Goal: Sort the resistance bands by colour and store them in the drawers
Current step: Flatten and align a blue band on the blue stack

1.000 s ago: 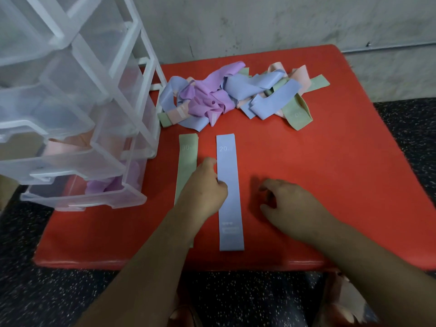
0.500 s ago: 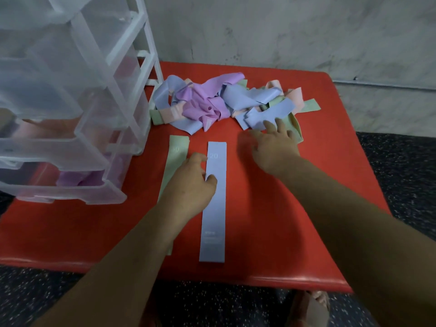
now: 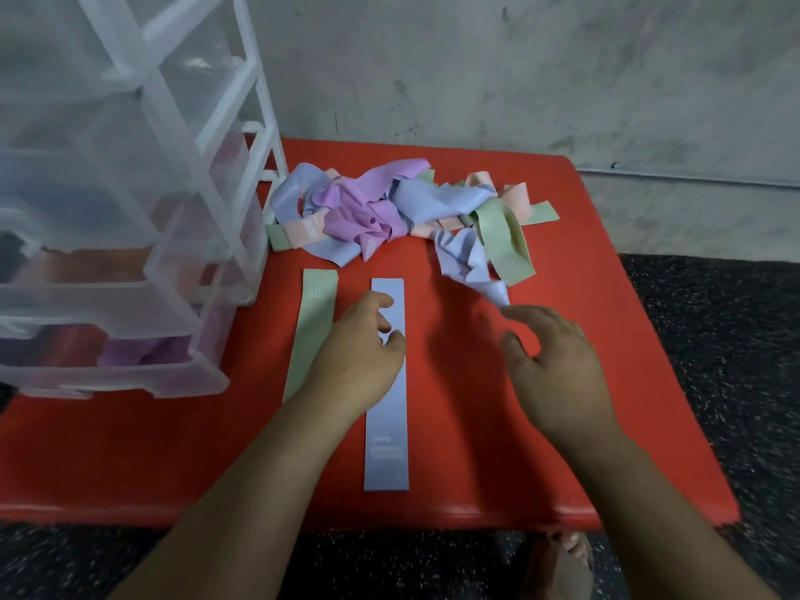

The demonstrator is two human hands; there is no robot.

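A tangled pile of resistance bands (image 3: 381,210) in blue, purple, pink and green lies at the back of the red table (image 3: 541,448). Two bands lie flat side by side in front of it, a green band (image 3: 314,322) and a blue band (image 3: 386,426). My left hand (image 3: 359,361) rests on the flat blue band with loosely curled fingers at its left edge. My right hand (image 3: 554,365) holds the pointed end of a crumpled blue band (image 3: 469,262) at its fingertips, stretched out from the pile's right side. The thumb stands apart from the fingers.
A clear plastic drawer unit (image 3: 130,236) stands on the table's left side. Its lower drawers are pulled out and show pink and purple bands inside. A grey wall (image 3: 519,80) rises behind the table, and dark speckled floor (image 3: 714,339) lies to the right.
My right hand reached to the pile, then drew back toward me, pulling a crumpled blue band out of the pile's right side. My left hand stayed on the flat blue band.
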